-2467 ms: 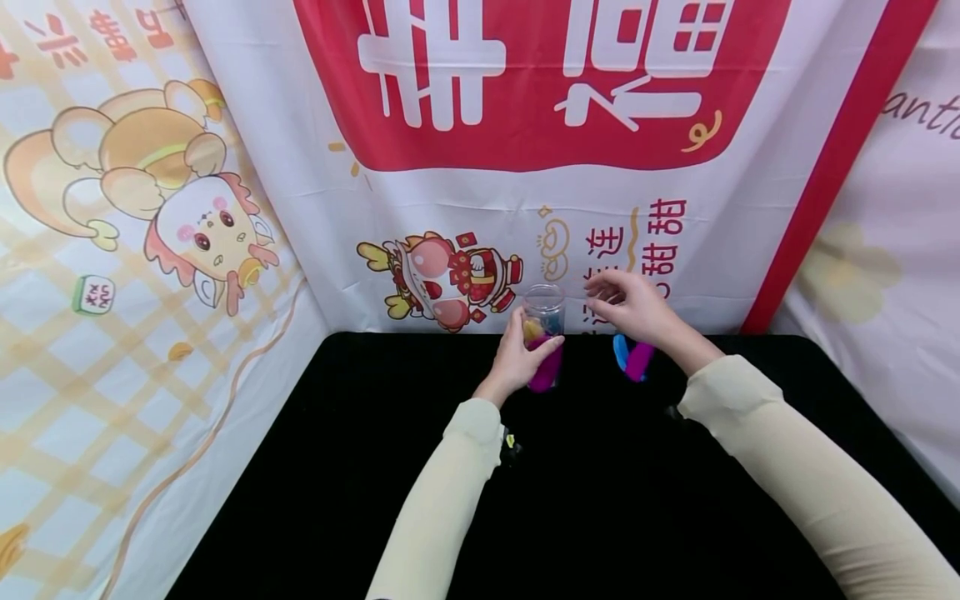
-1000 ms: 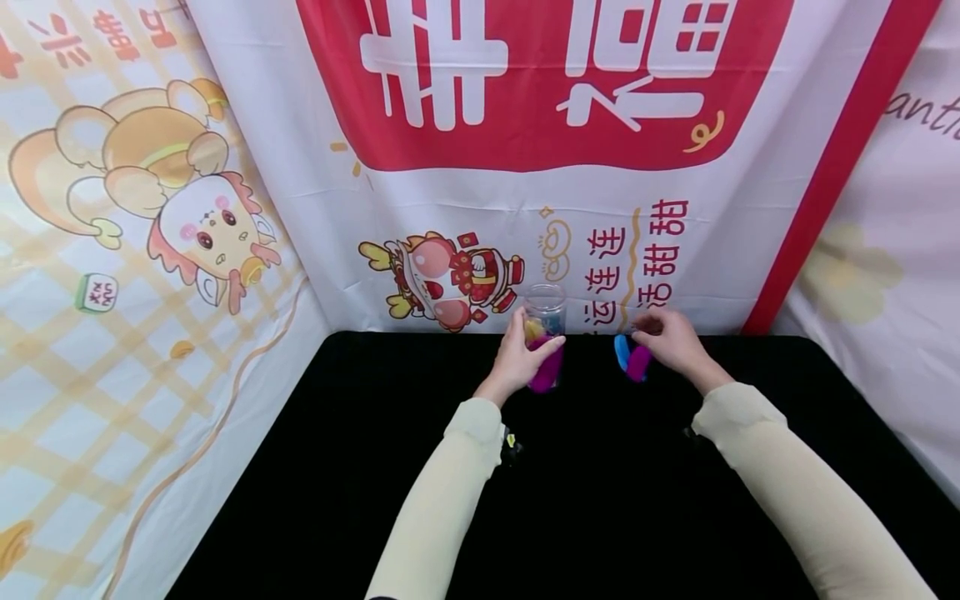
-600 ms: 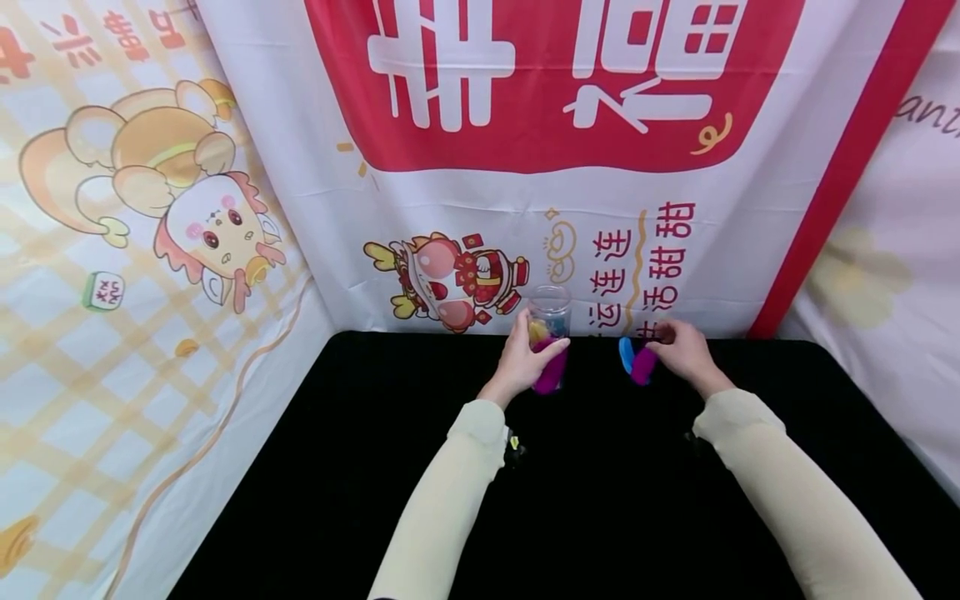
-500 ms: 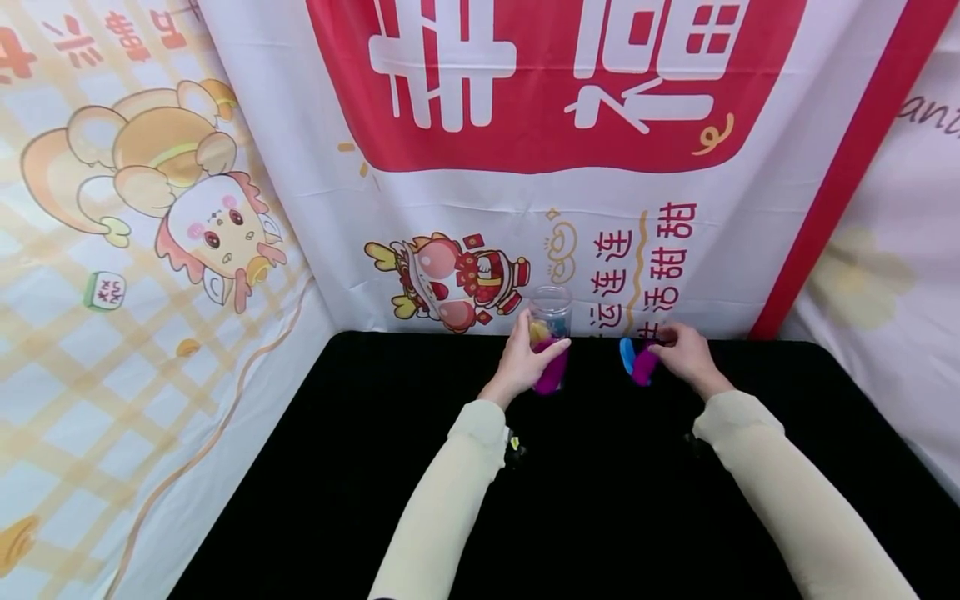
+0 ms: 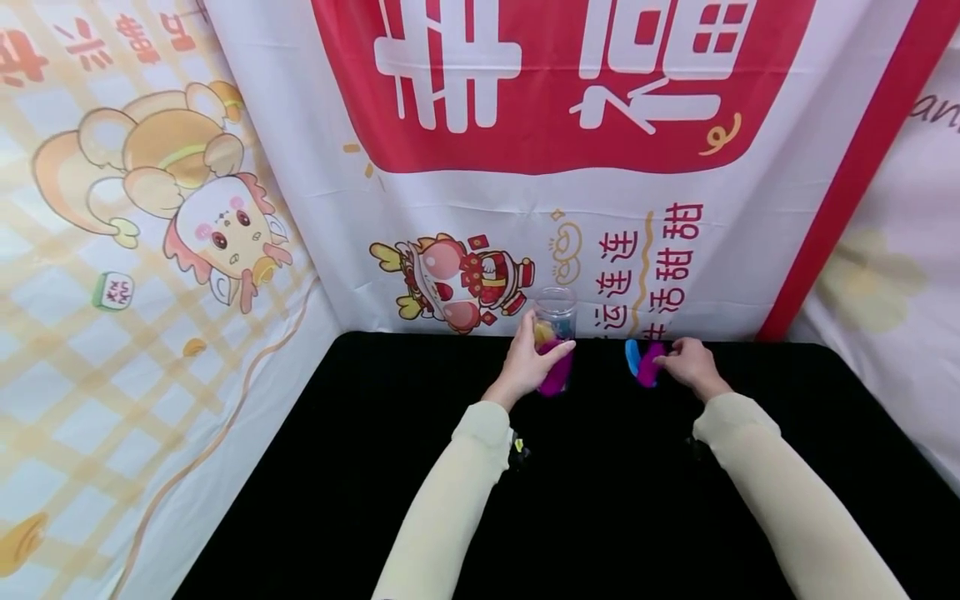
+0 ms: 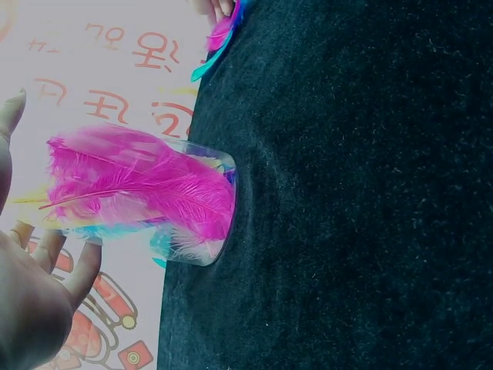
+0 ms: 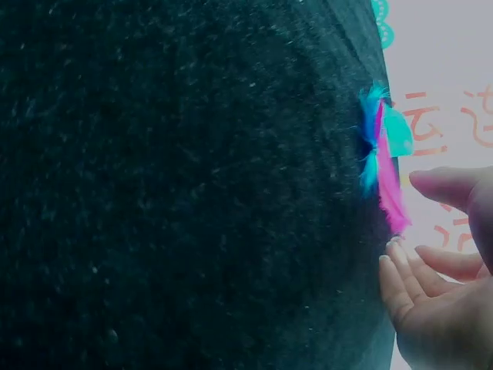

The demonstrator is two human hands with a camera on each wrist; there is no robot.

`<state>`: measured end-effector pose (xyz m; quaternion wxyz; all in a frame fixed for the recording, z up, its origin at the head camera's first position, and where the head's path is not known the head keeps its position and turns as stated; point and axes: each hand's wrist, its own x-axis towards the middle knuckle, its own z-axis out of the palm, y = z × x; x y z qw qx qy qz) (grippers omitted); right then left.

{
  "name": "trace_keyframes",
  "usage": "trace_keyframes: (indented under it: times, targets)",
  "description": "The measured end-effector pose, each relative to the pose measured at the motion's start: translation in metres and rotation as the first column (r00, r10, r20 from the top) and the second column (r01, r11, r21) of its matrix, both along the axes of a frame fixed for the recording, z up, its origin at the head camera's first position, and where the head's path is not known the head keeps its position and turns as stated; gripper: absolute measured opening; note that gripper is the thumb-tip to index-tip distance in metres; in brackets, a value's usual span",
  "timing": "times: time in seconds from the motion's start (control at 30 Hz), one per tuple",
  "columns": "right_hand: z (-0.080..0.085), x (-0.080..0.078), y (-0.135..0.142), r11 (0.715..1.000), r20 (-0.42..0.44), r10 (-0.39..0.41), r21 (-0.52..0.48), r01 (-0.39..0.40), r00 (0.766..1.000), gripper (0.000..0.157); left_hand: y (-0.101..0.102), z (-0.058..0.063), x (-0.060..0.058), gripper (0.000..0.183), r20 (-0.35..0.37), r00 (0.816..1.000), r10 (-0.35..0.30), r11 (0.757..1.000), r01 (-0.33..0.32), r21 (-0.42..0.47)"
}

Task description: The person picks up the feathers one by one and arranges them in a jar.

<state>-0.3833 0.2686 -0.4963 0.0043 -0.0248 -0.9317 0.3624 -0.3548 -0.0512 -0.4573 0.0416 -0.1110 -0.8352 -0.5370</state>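
My left hand [image 5: 521, 362] grips a clear cup [image 5: 556, 300] at the far edge of the black table. Magenta, yellow and blue feathers fill it; a large magenta feather [image 6: 146, 181] shows through its wall in the left wrist view. To the right of the cup lie a loose blue feather [image 5: 632, 357] and a loose magenta feather [image 5: 651, 365]. My right hand [image 5: 692, 365] is at the magenta one, its fingertips close to the feather's end. In the right wrist view the thumb stands apart from the right hand's fingers [image 7: 397, 281], near that feather's tip.
The black cloth-covered table [image 5: 600, 500] ends just behind the cup and feathers. A white and red printed curtain [image 5: 480, 200] hangs right behind that edge. Another printed sheet [image 5: 165, 333] stands along the left side.
My right hand moved from beside the cup rightward and down to the loose feathers, then slightly farther right along the magenta one. My left hand keeps its grip on the cup.
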Motion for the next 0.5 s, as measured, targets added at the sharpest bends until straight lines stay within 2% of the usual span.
trace_keyframes:
  times: [0.13, 0.5]
  targets:
    - [-0.004, -0.004, 0.000, 1.000, 0.026, -0.002, 0.001, 0.002, 1.000, 0.061, 0.000, -0.001, 0.000, 0.086, 0.011, 1.000, -0.007, 1.000, 0.007, 0.001]
    - [-0.008, -0.011, -0.007, 0.999, 0.028, -0.043, 0.025, 0.042, 0.999, 0.044, 0.001, -0.003, 0.000, 0.080, -0.024, 1.000, 0.016, 1.000, -0.016, -0.013]
